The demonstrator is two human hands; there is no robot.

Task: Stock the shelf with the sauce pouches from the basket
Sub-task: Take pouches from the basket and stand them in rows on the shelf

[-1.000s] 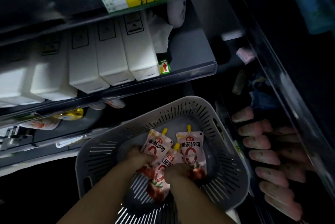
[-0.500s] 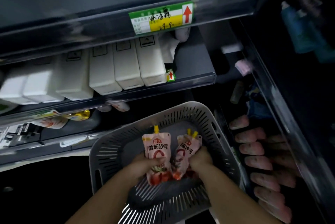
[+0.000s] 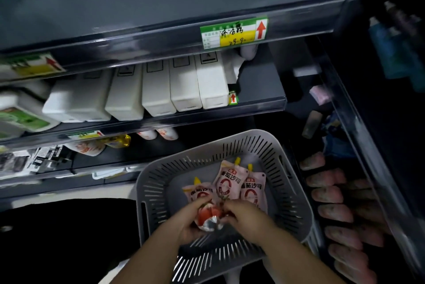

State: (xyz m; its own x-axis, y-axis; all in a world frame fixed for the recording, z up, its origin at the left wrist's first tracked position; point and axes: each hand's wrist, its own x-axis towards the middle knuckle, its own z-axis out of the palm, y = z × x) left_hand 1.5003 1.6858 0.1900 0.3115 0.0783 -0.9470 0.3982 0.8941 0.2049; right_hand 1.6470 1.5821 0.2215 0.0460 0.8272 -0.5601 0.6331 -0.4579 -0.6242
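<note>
Both hands' fingers (image 3: 232, 206) pinch sauce pouches (image 3: 226, 188) over basket (image 3: 289, 182).

A shop: stocked shelves, a price tag (image 3: 234, 33) on the shelf edge (image 3: 161, 37).

Row of white cartons (image 3: 184, 86) standing side by side on the middle tier, green-labelled pack (image 3: 20, 118) lying at the far left. Green and yellow price tag (image 3: 233, 33) with a red arrow clipped to the rail above. Small yellow bottle (image 3: 119, 141) tucked lower down. Pink wrapped packs (image 3: 333, 194) stacked along the right, blue bottles (image 3: 391, 53) in the dark upper right.
</note>
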